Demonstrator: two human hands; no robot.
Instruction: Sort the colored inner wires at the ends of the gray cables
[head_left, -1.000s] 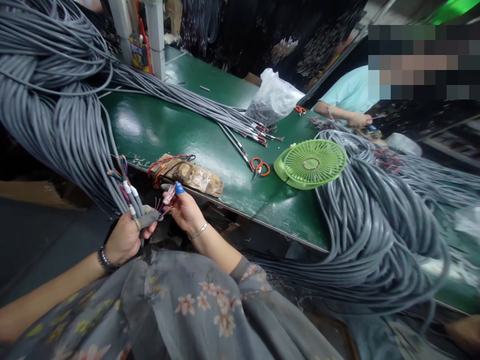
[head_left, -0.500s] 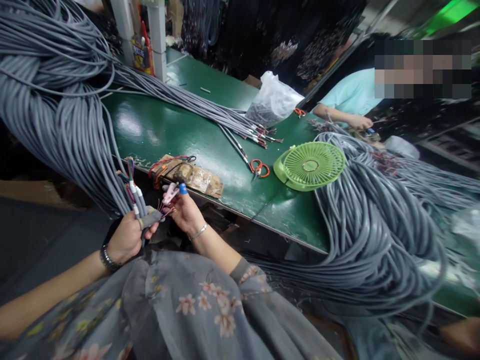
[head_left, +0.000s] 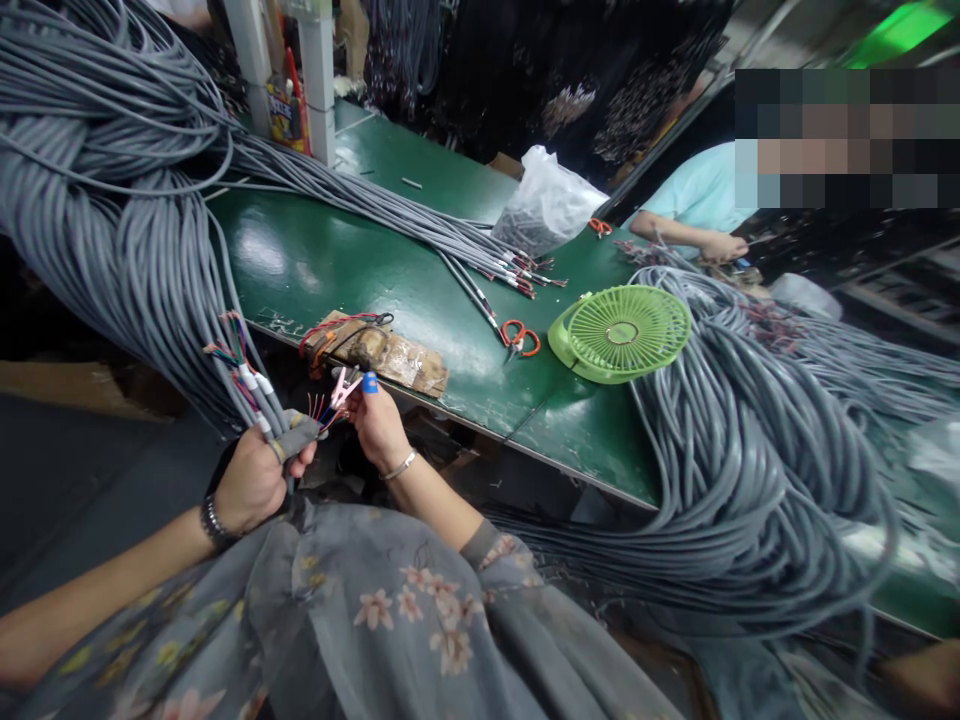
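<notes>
My left hand (head_left: pixel 255 470) is closed round several grey cables (head_left: pixel 279 408), with grey covering on its thumb or finger. White-banded cable ends with coloured wires (head_left: pixel 238 345) stick up above this fist. More thin bared wires (head_left: pixel 319 408) fan out from it toward my right hand (head_left: pixel 381 430). That hand, a blue cover on one fingertip, is closed on a small pink clip (head_left: pixel 345 388) just off the table edge. The clip's two arms stand apart in a V. Whether the clip grips a wire is too small to tell.
A taped brown block (head_left: pixel 397 360) with red and black leads lies at the green table's (head_left: pixel 450 400) edge. Beyond are orange-handled scissors (head_left: pixel 519 340), a green fan (head_left: pixel 626 332), a plastic bag (head_left: pixel 544 205) and grey cable bundles (head_left: pixel 757 450). A co-worker (head_left: pixel 697 200) sits at the right.
The pink clip's arms have spread apart in my right hand. The coloured wire ends above my left hand have tilted left, and the cables there have fanned out a little.
</notes>
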